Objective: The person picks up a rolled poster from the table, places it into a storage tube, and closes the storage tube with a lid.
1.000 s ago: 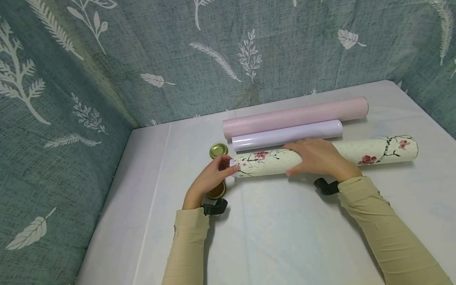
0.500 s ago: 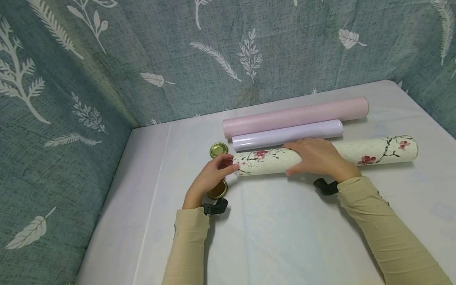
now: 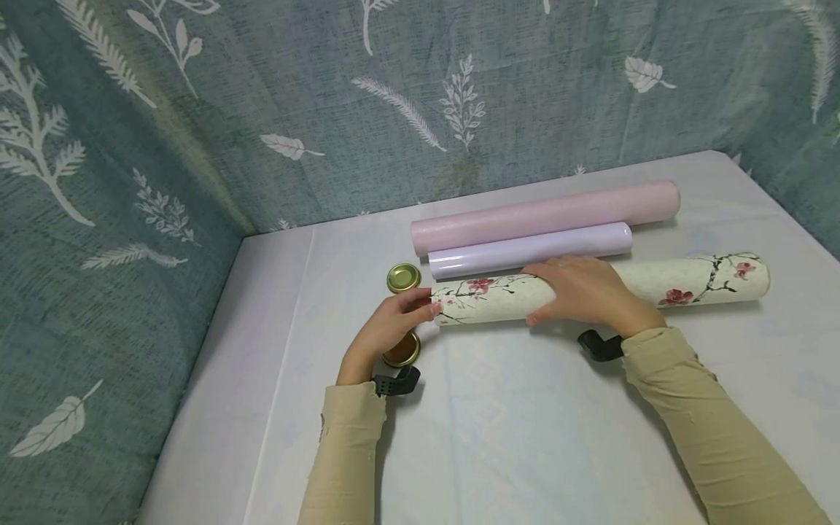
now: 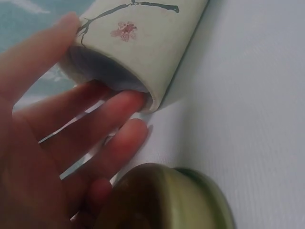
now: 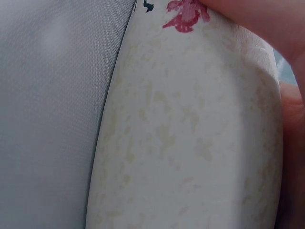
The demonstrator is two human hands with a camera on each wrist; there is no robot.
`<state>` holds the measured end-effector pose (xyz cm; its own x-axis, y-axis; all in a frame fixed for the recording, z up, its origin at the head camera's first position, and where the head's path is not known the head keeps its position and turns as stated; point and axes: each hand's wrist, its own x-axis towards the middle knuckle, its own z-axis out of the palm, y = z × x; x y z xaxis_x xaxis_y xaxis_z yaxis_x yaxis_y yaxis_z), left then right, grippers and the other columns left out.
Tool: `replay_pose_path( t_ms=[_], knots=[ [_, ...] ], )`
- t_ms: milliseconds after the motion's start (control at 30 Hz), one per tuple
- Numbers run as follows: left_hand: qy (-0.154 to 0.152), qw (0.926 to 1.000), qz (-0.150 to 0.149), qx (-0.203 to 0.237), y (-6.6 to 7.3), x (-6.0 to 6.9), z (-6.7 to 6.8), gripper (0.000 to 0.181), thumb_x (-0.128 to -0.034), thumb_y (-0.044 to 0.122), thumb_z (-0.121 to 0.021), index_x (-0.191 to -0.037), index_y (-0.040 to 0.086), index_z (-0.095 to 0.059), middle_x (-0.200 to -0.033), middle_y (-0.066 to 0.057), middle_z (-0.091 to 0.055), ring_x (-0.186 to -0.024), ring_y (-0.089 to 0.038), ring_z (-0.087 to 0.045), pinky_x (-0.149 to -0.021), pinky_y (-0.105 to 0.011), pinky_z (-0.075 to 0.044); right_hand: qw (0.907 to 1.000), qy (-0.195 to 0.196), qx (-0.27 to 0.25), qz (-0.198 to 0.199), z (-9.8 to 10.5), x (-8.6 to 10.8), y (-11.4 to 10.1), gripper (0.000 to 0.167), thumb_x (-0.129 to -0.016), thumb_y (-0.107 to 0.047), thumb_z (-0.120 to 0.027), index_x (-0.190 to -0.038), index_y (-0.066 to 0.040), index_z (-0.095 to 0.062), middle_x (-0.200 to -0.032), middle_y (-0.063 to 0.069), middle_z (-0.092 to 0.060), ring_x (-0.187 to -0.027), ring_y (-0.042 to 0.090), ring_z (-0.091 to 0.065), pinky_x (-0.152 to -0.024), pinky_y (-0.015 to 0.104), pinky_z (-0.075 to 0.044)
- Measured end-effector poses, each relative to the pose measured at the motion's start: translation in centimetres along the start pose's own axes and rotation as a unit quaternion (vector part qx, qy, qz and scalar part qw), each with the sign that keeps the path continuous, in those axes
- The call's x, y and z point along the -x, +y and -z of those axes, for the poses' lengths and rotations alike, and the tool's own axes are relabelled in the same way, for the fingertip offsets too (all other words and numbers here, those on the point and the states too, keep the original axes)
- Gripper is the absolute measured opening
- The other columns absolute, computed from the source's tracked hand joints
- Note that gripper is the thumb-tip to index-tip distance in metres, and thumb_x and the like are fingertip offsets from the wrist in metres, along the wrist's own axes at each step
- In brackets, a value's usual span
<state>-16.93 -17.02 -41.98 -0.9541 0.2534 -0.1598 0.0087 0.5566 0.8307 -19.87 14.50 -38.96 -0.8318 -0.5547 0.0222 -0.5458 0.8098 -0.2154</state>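
Note:
A cream roll with red blossoms [image 3: 488, 299] lies across the table. At its left end is my left hand [image 3: 389, 324]; in the left wrist view, the thumb of that hand [image 4: 28, 171] touches the rim and loosely bent fingertips reach the opening. Something pale, shaded grey, lines the inside of the roll [image 4: 147, 43]. My right hand [image 3: 590, 292] grips the roll from above near its middle, thumb on the near side. The right wrist view has the roll's surface [image 5: 181, 133] filling most of it, with part of the hand [image 5: 271, 24] at upper right.
Behind the floral roll lie a lilac roll [image 3: 531, 250] and a longer pink roll [image 3: 545, 216]. A gold lid [image 3: 403, 277] is behind my left hand, and a gold-rimmed jar [image 3: 410, 357] is partly hidden under it. Patterned green cloth [image 3: 367, 160] hangs beyond the white table [image 3: 512, 437].
The pale inner roll that stuck out of the floral roll's left end has moved right, inside it. My left fingertips followed it slightly rightward. My right hand keeps its grip.

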Motion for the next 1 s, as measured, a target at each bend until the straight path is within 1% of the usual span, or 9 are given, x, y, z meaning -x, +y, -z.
replay_pose_path(
  t_ms=[133, 233, 467, 700, 800, 867, 1000],
  knots=[
    [0.000, 0.9998, 0.001, -0.018, -0.12, 0.04, -0.05, 0.065, -0.0747, 0.064, -0.054, -0.123, 0.022, -0.054, -0.117, 0.010, -0.055, -0.109, -0.006, -0.048, -0.094, -0.034, -0.036, 1.0000, 0.004, 0.000, -0.003, -0.07, -0.01, -0.03, 0.083, -0.058, -0.066, -0.067, -0.126, -0.022, -0.050, -0.120, 0.003, -0.055, -0.108, 0.027, -0.050, -0.081, 0.047, -0.040],
    [0.004, 0.9996, 0.002, -0.028, -0.17, 0.12, -0.05, 0.064, -0.0747, 0.065, -0.053, -0.122, 0.021, -0.055, -0.116, 0.009, -0.055, -0.109, -0.008, -0.048, -0.094, -0.036, -0.036, 1.0000, 0.002, -0.002, 0.000, -0.08, -0.02, -0.05, 0.083, -0.058, -0.066, -0.067, -0.126, -0.022, -0.049, -0.120, 0.003, -0.054, -0.108, 0.027, -0.050, -0.082, 0.047, -0.039],
    [0.006, 0.9992, -0.010, -0.039, -0.30, 0.06, -0.08, 0.061, -0.0762, 0.064, -0.052, -0.122, 0.023, -0.056, -0.118, 0.010, -0.054, -0.111, -0.007, -0.047, -0.094, -0.035, -0.036, 0.9999, -0.008, -0.006, -0.004, 0.06, 0.14, 0.00, 0.085, -0.059, -0.069, -0.065, -0.128, -0.021, -0.047, -0.122, 0.005, -0.053, -0.110, 0.029, -0.049, -0.083, 0.049, -0.039],
    [0.007, 0.9985, -0.001, -0.055, -0.23, 0.09, -0.07, 0.062, -0.0765, 0.064, -0.051, -0.124, 0.024, -0.054, -0.121, 0.009, -0.053, -0.113, -0.009, -0.046, -0.095, -0.035, -0.035, 1.0000, -0.002, -0.008, -0.003, -0.02, 0.10, 0.08, 0.085, -0.059, -0.068, -0.065, -0.127, -0.022, -0.048, -0.121, 0.005, -0.054, -0.109, 0.029, -0.049, -0.083, 0.049, -0.038],
    [0.006, 0.9978, -0.009, -0.066, -0.21, 0.13, 0.07, 0.063, -0.0771, 0.064, -0.051, -0.126, 0.024, -0.052, -0.120, 0.006, -0.054, -0.110, -0.010, -0.048, -0.094, -0.036, -0.036, 1.0000, 0.003, -0.007, -0.001, -0.08, 0.08, 0.16, 0.085, -0.058, -0.069, -0.065, -0.127, -0.022, -0.049, -0.119, 0.005, -0.055, -0.107, 0.029, -0.050, -0.081, 0.048, -0.039],
    [0.004, 0.9976, -0.011, -0.068, -0.27, 0.17, 0.20, 0.063, -0.0760, 0.065, -0.051, -0.126, 0.026, -0.051, -0.117, 0.007, -0.055, -0.106, -0.009, -0.050, -0.092, -0.035, -0.037, 1.0000, 0.005, -0.004, 0.000, -0.11, 0.09, 0.19, 0.085, -0.058, -0.069, -0.065, -0.127, -0.023, -0.049, -0.119, 0.004, -0.055, -0.106, 0.028, -0.051, -0.081, 0.047, -0.040],
    [-0.005, 0.9987, -0.023, -0.046, -0.55, 0.34, 0.73, 0.055, -0.0764, 0.060, -0.056, -0.122, 0.029, -0.052, -0.109, 0.008, -0.058, -0.098, -0.008, -0.054, -0.087, -0.034, -0.041, 1.0000, 0.006, -0.004, -0.001, -0.11, 0.10, 0.24, 0.084, -0.057, -0.068, -0.066, -0.126, -0.024, -0.049, -0.118, 0.004, -0.055, -0.106, 0.028, -0.051, -0.080, 0.047, -0.040]
  ],
)
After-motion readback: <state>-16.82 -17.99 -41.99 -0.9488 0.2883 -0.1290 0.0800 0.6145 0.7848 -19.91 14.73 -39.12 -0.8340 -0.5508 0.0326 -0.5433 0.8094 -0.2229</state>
